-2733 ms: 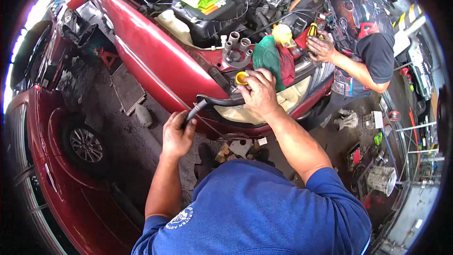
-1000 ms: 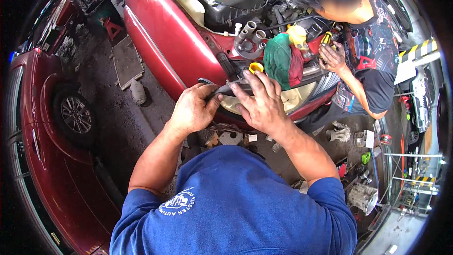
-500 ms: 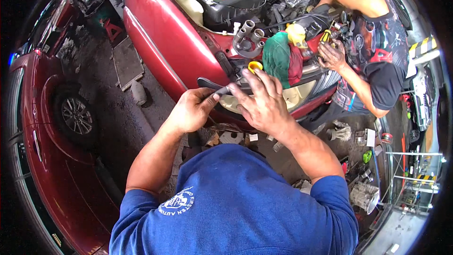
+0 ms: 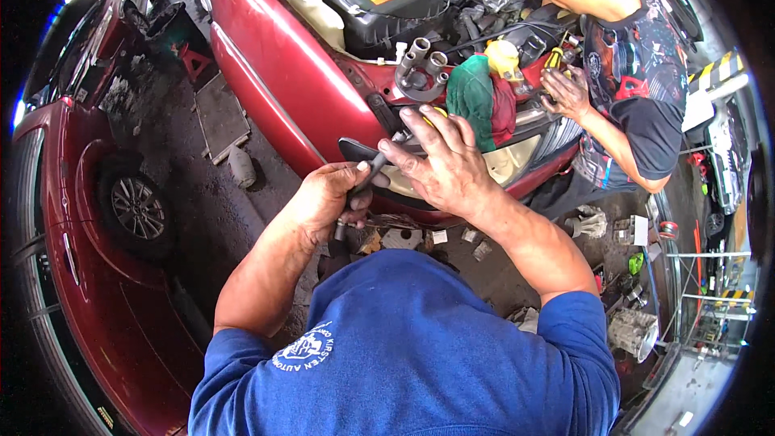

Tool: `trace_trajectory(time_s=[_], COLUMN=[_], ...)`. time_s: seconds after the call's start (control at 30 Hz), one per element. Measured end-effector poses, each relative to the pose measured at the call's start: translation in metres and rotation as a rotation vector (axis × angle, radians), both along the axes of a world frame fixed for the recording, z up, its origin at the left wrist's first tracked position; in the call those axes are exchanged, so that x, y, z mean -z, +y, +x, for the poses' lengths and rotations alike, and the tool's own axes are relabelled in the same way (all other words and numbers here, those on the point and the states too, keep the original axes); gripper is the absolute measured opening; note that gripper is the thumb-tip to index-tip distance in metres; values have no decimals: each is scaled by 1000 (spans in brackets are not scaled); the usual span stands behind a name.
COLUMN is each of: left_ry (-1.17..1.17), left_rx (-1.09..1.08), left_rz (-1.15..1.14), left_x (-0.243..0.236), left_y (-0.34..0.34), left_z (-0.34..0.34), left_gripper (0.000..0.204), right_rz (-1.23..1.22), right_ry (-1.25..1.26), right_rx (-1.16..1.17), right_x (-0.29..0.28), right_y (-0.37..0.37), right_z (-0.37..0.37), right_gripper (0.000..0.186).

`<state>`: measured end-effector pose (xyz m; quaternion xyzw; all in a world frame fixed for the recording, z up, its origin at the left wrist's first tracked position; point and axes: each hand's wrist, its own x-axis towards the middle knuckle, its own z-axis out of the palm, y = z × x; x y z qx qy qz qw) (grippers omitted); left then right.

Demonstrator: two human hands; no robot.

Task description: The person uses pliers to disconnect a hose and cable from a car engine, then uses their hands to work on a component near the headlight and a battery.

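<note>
My left hand (image 4: 329,196) is closed around a dark grey rod (image 4: 373,168), which slants up and to the right out of my fist. Its lower end shows below my fingers; what kind of tool or part it is, I cannot make out. Over its upper end reaches my right hand (image 4: 446,163), fingers stretched and apart, with the index fingertip beside or touching the rod. A flat dark oval piece (image 4: 357,148) lies just beyond; whether it joins the rod is unclear. Behind my right fingers a yellow round thing (image 4: 436,115) is partly hidden.
Ahead stands a red car's fender (image 4: 282,56) and open engine bay. On its front edge are metal sockets (image 4: 421,73) and a green cloth (image 4: 470,101). At right a co-worker (image 4: 638,73) leans in, holding a yellow-and-black tool. Another red car (image 4: 97,274) stands left; parts lie on the floor.
My left hand has turned and dropped slightly, so the rod stands steeper and its lower end shows. My right hand has shifted slightly left and now covers more of the yellow thing.
</note>
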<state>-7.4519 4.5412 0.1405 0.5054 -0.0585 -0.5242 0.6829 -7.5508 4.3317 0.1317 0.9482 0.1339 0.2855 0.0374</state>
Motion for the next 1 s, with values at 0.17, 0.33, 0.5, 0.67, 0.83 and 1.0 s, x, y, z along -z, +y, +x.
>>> trace_trajectory(time_s=[0.17,0.33,0.5,0.67,0.83,1.0], left_ry=[110,-35,-1095,-1612,-1746,-2039], left_rx=[9,-52,-17,-131,-178,-222], left_rz=[-62,-33,298,325,375,276], left_x=[6,15,-6,0,7,11], left_y=[4,-3,-8,-7,-9,-8], left_z=[4,-3,-14,-11,-10,-5], left_gripper=[34,31,19,26,28,27], right_rz=[31,5,107,147,211,291], right_ry=[7,-18,98,192,242,292], right_rx=[-6,-30,5,17,-14,-6], right_x=[8,-2,-13,-11,-9,-7], right_y=[-8,-1,-1,3,9,7], right_z=[-9,0,0,-9,-10,-8], right_gripper=[49,63,56,65,75,77])
